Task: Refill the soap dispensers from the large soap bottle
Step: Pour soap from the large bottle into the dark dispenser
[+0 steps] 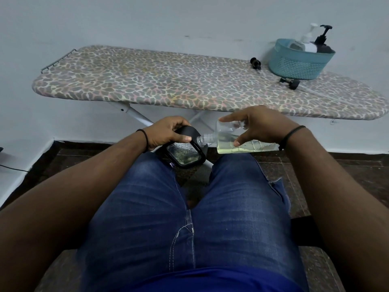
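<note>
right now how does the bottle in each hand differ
The black dispenser in the left hand is dark and opaque-framed; the clear bottle in the right hand is transparent, showing pale yellow liquid. The clear bottle lies almost sideways, its neck at the dispenser's mouth. Both are uncapped and held above the lap.

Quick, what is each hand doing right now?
Left hand: grips the black dispenser.
Right hand: holds the clear bottle, tipped with its neck at the dispenser.
</note>
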